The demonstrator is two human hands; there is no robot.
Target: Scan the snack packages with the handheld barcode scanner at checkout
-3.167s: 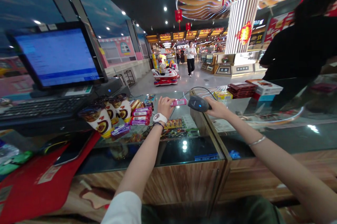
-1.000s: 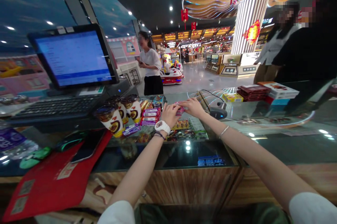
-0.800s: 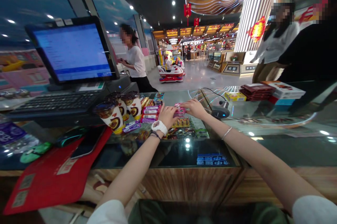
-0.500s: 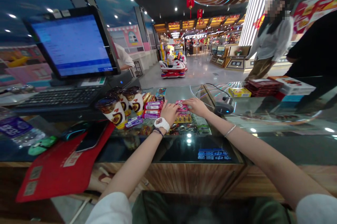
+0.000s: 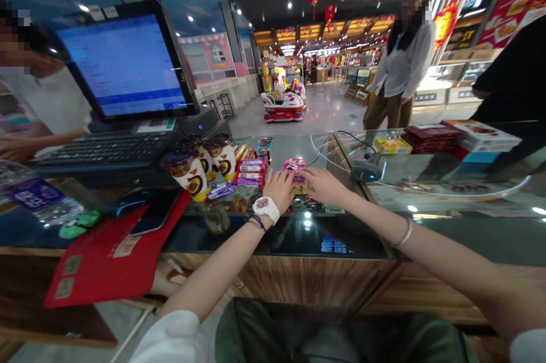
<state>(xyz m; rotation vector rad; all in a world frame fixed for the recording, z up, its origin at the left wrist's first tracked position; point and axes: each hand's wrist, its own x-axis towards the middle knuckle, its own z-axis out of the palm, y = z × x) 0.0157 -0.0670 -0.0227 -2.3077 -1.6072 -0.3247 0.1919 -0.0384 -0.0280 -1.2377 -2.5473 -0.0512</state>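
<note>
My left hand (image 5: 280, 189), with a white watch on its wrist, rests at the near left side of small pink packs (image 5: 294, 163) on the glass counter. Its fingers are stretched out. From the right, my right hand (image 5: 327, 185) reaches in with its fingers extended toward the left one, at the packs' near edge. Whether the fingertips press on the packs is hard to see. Something yellowish (image 5: 301, 186) shows between the hands. Just left of my left hand are stacked purple-and-red candy packs (image 5: 251, 172), with loose purple sticks (image 5: 220, 190) in front of them.
Dark-lidded cups (image 5: 186, 175) stand beside a monitor (image 5: 125, 64) and keyboard (image 5: 108, 148). A phone (image 5: 156, 213) lies on a red bag (image 5: 106, 263). Right of my hands are a black device (image 5: 365, 169) and stacked boxes (image 5: 482, 138). One person (image 5: 55, 95) is at left; others stand beyond the counter.
Both hands have drawn back toward me, uncovering more of the pink packs. The view has shifted slightly, a person has appeared at left, and the one in white beyond the counter has moved left.
</note>
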